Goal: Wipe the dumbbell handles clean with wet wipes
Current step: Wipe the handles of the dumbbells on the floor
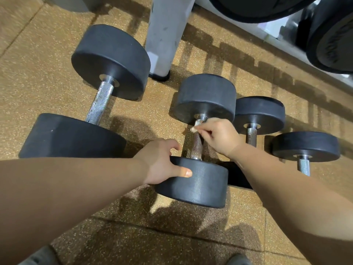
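My left hand (162, 161) grips the near head of the middle dumbbell (198, 186), thumb across its rim, fingers curled behind. My right hand (217, 136) pinches a small wadded wipe (195, 127) against the far end of the handle (196, 146), just under the far head. The dumbbell lies on the speckled floor (47, 83), with a large dumbbell (108, 60) to the left and a smaller dumbbell (259, 113) just beside it on the right.

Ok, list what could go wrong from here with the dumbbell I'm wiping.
The wipe in the right hand is a small wad, so it may miss most of the rough handle or tear on it. If the left hand slips off the near weight, the dumbbell could roll.
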Tool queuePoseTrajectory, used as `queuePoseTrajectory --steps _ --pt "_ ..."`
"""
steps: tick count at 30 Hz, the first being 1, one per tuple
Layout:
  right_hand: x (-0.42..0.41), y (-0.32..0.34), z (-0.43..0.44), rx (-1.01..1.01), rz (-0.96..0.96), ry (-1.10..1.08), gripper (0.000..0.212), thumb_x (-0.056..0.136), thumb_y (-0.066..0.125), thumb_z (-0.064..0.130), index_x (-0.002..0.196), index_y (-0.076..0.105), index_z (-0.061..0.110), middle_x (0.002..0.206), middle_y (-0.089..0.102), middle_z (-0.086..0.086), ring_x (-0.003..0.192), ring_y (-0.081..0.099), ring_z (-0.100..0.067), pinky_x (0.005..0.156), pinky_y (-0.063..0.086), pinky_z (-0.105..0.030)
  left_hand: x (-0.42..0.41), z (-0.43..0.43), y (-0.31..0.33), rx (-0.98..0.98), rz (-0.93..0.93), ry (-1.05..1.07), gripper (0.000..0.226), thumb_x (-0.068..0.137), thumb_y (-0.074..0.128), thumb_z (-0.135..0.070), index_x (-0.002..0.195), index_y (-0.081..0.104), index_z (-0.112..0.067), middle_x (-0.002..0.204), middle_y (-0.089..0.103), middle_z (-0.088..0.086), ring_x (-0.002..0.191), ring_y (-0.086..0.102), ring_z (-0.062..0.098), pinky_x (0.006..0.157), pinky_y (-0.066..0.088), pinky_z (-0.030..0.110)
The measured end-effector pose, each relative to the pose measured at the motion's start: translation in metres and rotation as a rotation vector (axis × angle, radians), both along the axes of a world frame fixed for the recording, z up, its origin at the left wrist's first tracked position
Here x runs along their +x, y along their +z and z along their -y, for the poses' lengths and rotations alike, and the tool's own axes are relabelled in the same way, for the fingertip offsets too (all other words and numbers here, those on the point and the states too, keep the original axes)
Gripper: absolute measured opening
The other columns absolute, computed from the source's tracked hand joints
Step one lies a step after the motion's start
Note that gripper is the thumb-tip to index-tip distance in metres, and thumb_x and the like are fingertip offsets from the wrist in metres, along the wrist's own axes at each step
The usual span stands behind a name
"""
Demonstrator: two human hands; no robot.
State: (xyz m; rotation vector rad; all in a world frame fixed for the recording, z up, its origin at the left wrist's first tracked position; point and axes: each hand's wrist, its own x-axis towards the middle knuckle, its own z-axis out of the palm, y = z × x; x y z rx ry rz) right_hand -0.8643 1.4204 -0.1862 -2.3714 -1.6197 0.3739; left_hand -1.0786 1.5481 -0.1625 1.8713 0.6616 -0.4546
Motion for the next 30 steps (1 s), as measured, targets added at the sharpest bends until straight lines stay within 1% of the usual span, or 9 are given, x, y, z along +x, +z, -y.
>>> queuePoseTrajectory --steps 3,6,9,12,17,19,22,25,30 --pt "-0.013 0.007 0.02 -0.087 -0.242 0.019 0.012 0.088 0.074 0.016 0.097 0.081 0.02 0.085 0.073 0.012 0.07 0.062 0.003 0.07 0.048 -0.015 -0.001 0.0 0.001 0.012 0.004 -0.01 0.074 0.069 0.086 -0.055 0.132 0.056 -0.034 0.12 0.053 -0.003 0.108 0.056 0.02 0.097 0.051 0.04" --pt "-0.012 0.005 0.018 -0.076 -0.24 -0.004 0.011 0.087 0.075 0.016 0.092 0.082 0.022 0.085 0.072 0.014 0.072 0.063 0.003 0.071 0.044 -0.008 -0.001 0.0 0.002 0.019 -0.004 -0.03 0.074 0.07 0.084 -0.057 0.134 0.054 -0.036 0.124 0.052 -0.003 0.111 0.055 0.018 0.097 0.05 0.037" --pt "0.002 -0.006 -0.003 0.022 -0.043 -0.145 0.014 0.09 0.07 0.019 0.1 0.08 0.022 0.097 0.076 0.001 0.088 0.07 -0.016 0.084 0.053 -0.025 -0.002 0.0 0.002 0.043 0.0 -0.039 0.074 0.071 0.083 -0.058 0.135 0.054 -0.036 0.126 0.053 -0.002 0.111 0.056 0.018 0.097 0.05 0.034" --pt "0.001 -0.009 -0.009 0.032 0.008 -0.324 0.02 0.093 0.066 0.02 0.11 0.077 0.022 0.109 0.075 -0.001 0.099 0.069 -0.019 0.093 0.054 -0.033 0.0 0.0 0.003 0.057 0.004 -0.061 0.074 0.072 0.082 -0.058 0.136 0.052 -0.036 0.126 0.053 -0.002 0.111 0.055 0.018 0.096 0.05 0.035" --pt "-0.024 0.01 0.024 -0.168 -0.42 -0.159 0.017 0.088 0.071 0.014 0.097 0.081 0.024 0.091 0.075 0.014 0.083 0.069 -0.004 0.077 0.054 -0.024 0.003 -0.003 0.009 0.113 -0.04 -0.153 0.071 0.076 0.076 -0.061 0.137 0.049 -0.036 0.129 0.049 -0.004 0.115 0.052 0.02 0.096 0.05 0.038" --pt "-0.021 0.012 0.029 -0.245 -0.529 -0.193 0.019 0.086 0.07 0.01 0.092 0.082 0.024 0.083 0.076 0.012 0.077 0.069 -0.005 0.073 0.054 -0.026 0.004 0.006 0.017 0.4 0.125 -0.29 0.058 0.08 0.061 -0.061 0.129 0.056 -0.031 0.123 0.048 -0.005 0.116 0.048 0.021 0.101 0.045 0.04" --pt "-0.001 0.002 0.02 -0.019 -0.337 -0.399 0.017 0.087 0.068 0.016 0.088 0.079 0.028 0.069 0.066 0.017 0.063 0.058 0.002 0.063 0.042 -0.021 0.006 0.041 0.026 0.546 0.516 -0.51 0.055 0.081 0.051 -0.056 0.122 0.059 -0.021 0.118 0.052 0.0 0.111 0.047 0.025 0.096 0.045 0.045" --pt "0.005 -0.008 0.011 0.103 -0.293 -0.533 0.007 0.085 0.072 0.032 0.082 0.074 0.027 0.074 0.067 0.013 0.068 0.058 -0.001 0.067 0.045 -0.023 0.011 0.07 0.016 0.674 0.518 -0.77 0.077 0.091 0.041 -0.066 0.152 0.035 -0.02 0.15 0.038 0.005 0.135 0.034 0.03 0.114 0.033 0.049" --pt "-0.014 -0.013 0.016 0.043 -0.409 -0.424 0.01 0.086 0.073 0.035 0.082 0.064 0.03 0.082 0.065 0.012 0.077 0.059 -0.005 0.065 0.044 -0.022 0.011 0.061 0.015 0.744 0.601 -0.751 0.075 0.078 0.054 -0.07 0.133 0.06 -0.02 0.136 0.056 0.003 0.112 0.052 0.028 0.09 0.047 0.043"
